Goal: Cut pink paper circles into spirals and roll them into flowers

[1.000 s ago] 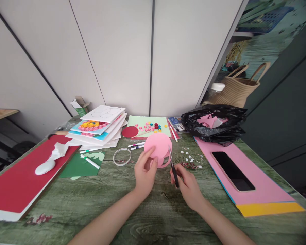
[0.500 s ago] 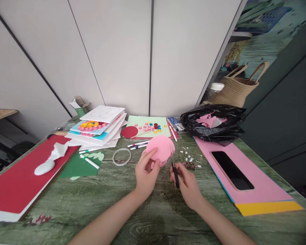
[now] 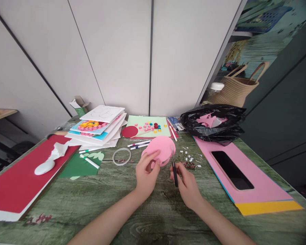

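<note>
My left hand (image 3: 147, 173) pinches a round piece of pink paper (image 3: 163, 147) between thumb and fingers, holding it above the table. A narrow pink strip curls along the lower edge of the round piece. In my right hand (image 3: 187, 182) is a pair of scissors (image 3: 175, 172) with black handles, my fingers wrapped around them. The scissor blades point away from me and meet the right edge of the pink paper. How wide the blades stand apart is too small to tell.
White paper scraps (image 3: 190, 159) lie right of the scissors. A tape roll (image 3: 121, 157), markers (image 3: 139, 145) and green paper (image 3: 79, 166) are to the left. Behind are coloured paper rolls (image 3: 149, 127). A black bag (image 3: 214, 132) and a phone (image 3: 232, 170) lie right.
The pink paper has shifted slightly to the right and tilted in my left hand. The scissors have turned a little at its right edge. Everything else stays put.
</note>
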A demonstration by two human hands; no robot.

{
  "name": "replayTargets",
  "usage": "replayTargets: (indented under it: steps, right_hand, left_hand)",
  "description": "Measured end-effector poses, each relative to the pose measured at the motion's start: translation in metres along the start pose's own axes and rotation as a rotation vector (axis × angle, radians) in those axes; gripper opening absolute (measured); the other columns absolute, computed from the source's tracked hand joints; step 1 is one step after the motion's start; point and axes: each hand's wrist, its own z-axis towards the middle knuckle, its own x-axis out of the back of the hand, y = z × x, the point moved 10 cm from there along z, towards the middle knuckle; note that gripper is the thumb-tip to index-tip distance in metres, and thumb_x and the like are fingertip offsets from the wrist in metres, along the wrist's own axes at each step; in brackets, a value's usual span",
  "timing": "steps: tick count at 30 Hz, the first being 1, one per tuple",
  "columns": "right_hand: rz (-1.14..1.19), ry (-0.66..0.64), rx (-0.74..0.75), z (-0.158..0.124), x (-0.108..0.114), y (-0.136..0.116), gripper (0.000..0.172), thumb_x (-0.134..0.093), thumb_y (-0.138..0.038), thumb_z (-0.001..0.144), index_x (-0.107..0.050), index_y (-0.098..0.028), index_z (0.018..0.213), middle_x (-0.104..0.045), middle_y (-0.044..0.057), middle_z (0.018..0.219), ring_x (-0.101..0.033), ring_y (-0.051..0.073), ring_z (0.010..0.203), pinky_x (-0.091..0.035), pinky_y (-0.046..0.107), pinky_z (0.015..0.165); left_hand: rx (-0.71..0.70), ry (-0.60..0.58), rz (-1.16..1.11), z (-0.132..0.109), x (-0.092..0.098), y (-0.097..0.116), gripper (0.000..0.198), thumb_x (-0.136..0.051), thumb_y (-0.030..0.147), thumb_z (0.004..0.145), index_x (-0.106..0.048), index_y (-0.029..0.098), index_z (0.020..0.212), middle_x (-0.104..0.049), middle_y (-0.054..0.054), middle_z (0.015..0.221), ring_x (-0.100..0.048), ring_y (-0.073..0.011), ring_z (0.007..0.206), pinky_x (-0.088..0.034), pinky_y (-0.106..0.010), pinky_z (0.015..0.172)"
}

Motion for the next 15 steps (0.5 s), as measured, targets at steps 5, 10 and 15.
replayTargets:
  steps: [5, 10, 15]
  right_hand:
    - [-0.018, -0.001, -0.011, 0.0001, -0.0006, 0.0006, 0.013, -0.036, -0.027, 0.090, -0.045, -0.020, 0.084, -0.050, -0.002, 0.067, -0.045, 0.013, 0.060, -0.034, 0.024, 0.058]
    - [-0.009, -0.008, -0.016, -0.0002, -0.0011, 0.0015, 0.013, -0.035, -0.025, 0.090, -0.046, -0.020, 0.084, -0.051, -0.002, 0.069, -0.046, 0.013, 0.062, -0.035, 0.024, 0.059]
    - [0.000, -0.010, -0.013, 0.0010, -0.0005, 0.0005, 0.014, -0.035, -0.026, 0.090, -0.046, -0.020, 0.085, -0.053, -0.002, 0.068, -0.048, 0.013, 0.061, -0.036, 0.024, 0.059]
  left_hand:
    - [0.012, -0.001, 0.007, 0.0014, 0.0003, 0.0006, 0.024, -0.057, 0.018, 0.078, -0.069, 0.024, 0.098, -0.066, -0.005, 0.093, -0.058, -0.0169, 0.088, -0.045, -0.028, 0.077]
    - [0.021, 0.004, 0.009, 0.0018, 0.0014, -0.0007, 0.023, -0.057, 0.020, 0.078, -0.069, 0.023, 0.098, -0.067, -0.005, 0.093, -0.058, -0.0179, 0.089, -0.044, -0.030, 0.080]
    - [0.029, 0.000, 0.002, 0.0023, 0.0015, -0.0027, 0.024, -0.056, 0.021, 0.079, -0.068, 0.023, 0.101, -0.066, -0.005, 0.096, -0.058, -0.0173, 0.090, -0.045, -0.030, 0.082]
